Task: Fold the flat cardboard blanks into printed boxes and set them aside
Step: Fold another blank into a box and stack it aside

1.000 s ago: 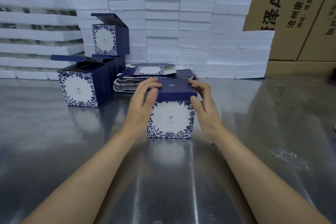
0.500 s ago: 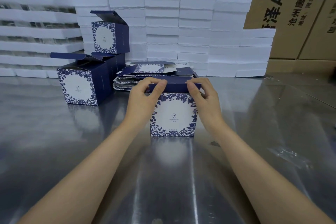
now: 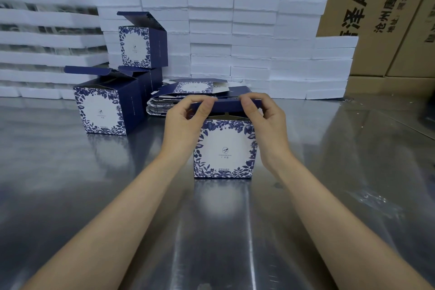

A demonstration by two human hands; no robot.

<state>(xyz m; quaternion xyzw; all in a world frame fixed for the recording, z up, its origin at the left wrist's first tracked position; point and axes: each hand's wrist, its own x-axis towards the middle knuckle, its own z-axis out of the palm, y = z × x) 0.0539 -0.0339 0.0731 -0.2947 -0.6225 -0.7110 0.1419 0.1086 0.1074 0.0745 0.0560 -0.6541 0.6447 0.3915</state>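
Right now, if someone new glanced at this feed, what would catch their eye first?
Both hands: the left hand and right hand pinch the dark blue lid flap raised over a blue-and-white floral box at mid-table. Behind on the left stand finished boxes with lids open, one stacked higher. A wall of white foam blocks fills the background.

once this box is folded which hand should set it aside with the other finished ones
Probably the left hand: the finished boxes stand on its side of the box, so the right hand would have to cross over.
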